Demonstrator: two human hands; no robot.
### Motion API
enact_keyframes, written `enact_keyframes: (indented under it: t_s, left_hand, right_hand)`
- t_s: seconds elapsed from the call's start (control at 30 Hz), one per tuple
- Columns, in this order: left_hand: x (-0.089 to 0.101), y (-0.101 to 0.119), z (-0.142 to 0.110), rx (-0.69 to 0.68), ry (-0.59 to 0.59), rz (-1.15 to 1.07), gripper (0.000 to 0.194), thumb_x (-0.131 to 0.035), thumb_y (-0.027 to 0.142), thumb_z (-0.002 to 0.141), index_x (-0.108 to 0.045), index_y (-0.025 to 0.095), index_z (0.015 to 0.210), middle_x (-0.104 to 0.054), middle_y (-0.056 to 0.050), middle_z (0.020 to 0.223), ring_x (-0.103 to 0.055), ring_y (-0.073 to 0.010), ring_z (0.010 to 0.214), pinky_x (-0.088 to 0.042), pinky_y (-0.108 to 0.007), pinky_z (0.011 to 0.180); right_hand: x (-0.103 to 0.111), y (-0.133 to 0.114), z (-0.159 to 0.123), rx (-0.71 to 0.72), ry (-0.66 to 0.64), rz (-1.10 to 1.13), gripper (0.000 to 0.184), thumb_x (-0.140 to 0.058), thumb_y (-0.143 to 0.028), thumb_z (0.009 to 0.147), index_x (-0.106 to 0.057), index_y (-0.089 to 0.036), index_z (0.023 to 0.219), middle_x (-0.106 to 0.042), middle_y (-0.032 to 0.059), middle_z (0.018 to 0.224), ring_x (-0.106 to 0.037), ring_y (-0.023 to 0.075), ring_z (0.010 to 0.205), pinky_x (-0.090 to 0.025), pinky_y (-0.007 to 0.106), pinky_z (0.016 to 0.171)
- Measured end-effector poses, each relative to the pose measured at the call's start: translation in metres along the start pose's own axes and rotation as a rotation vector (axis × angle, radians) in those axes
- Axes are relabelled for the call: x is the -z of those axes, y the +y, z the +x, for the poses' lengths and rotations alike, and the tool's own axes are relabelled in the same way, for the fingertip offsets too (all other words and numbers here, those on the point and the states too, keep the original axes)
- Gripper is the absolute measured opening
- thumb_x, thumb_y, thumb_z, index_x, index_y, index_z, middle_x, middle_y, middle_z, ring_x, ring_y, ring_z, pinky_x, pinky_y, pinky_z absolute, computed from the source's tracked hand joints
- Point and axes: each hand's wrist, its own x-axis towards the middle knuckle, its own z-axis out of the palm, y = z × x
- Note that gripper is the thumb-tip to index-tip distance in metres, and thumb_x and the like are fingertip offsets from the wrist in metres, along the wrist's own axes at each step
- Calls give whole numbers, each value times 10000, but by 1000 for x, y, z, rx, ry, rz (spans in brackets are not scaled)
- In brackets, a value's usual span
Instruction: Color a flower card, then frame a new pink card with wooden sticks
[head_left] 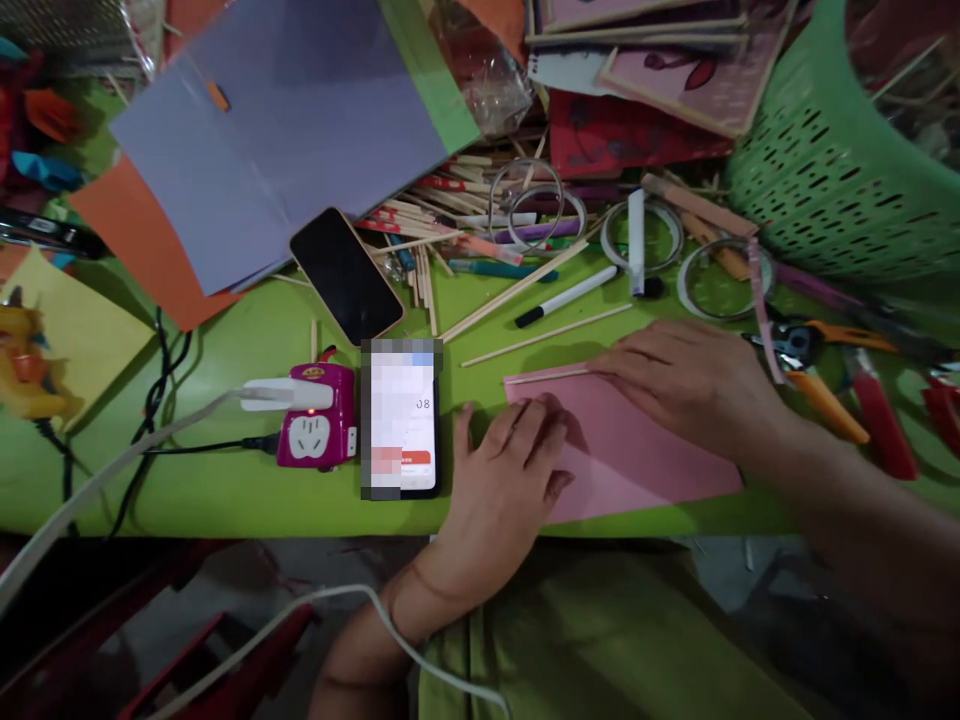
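A sheet of pink paper (637, 460) lies at the front edge of the green table. Along its far edge runs a thin wooden stick (546, 376). My right hand (686, 385) has its fingers pressed together on the stick's right end, which they hide. My left hand (506, 480) rests on the left part of the paper, its fingers spread and slightly bent, holding nothing. Beyond the paper lies another wooden stick (546, 335), apart from both hands. To the left of my left hand is a phone with a lit screen (420, 440).
A magenta plug adapter (315, 430) with cables and a dark-screened phone (347, 275) lie left. Behind are tape rolls (641, 235), a marker (566, 297), several loose sticks and purple paper (285, 130). Pliers (817, 370) and a green basket (810, 150) stand right.
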Motion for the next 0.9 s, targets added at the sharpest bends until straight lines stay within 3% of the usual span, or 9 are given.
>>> enact_keyframes:
  t_s: [0.17, 0.37, 0.47, 0.67, 0.77, 0.9]
  left_hand:
    - [1, -1, 0, -1, 36, -31, 407, -589, 390, 1062, -636, 264, 1446, -658, -50, 1540, -613, -260, 1348, -376, -590, 1235]
    - [9, -3, 6, 7, 29, -12, 427, -590, 406, 1062, -641, 232, 1449, -656, -63, 1545, -636, -251, 1290, -429, -516, 1177]
    - [8, -3, 10, 22, 23, 55, 475, -591, 413, 1059, -627, 182, 1472, -592, -101, 1609, -631, -274, 1276, -468, -500, 1109]
    - [2, -6, 14, 21, 54, 116, 391, -591, 395, 1056, -713, 187, 1364, -591, -55, 1613, -632, -290, 1177, -481, -496, 1029]
    - [1, -9, 16, 7, 71, 117, 384, -601, 359, 1048, -717, 174, 1363, -610, -66, 1593, -635, -296, 1150, -478, -494, 1003]
    - [0, -12, 19, 12, 88, 117, 416, -584, 317, 1044, -687, 181, 1423, -660, -106, 1536, -646, -313, 1125, -472, -492, 979]
  right_hand:
    - [3, -2, 5, 261, 68, -320, 252, -542, -153, 1049, -774, -235, 996, -727, 53, 818, -617, 240, 764, -446, 384, 671]
    - [7, -7, 10, 307, 100, -330, 220, -597, -68, 1003, -777, -179, 943, -732, 60, 815, -598, 234, 732, -428, 374, 639]
    - [5, -10, 10, 296, 117, -303, 223, -602, -53, 994, -777, -173, 922, -747, 62, 825, -605, 231, 746, -434, 368, 655]
    - [2, -5, 12, 261, 154, -262, 195, -624, -68, 993, -788, -174, 985, -768, 55, 858, -637, 213, 761, -451, 354, 675]
    - [17, 5, 9, 167, 243, -198, 132, -662, -161, 1012, -788, -199, 1022, -790, 53, 879, -690, 210, 800, -501, 348, 721]
    - [47, 20, -7, -70, 430, -120, 67, -730, -228, 983, -791, -238, 958, -806, 43, 869, -741, 208, 836, -567, 346, 787]
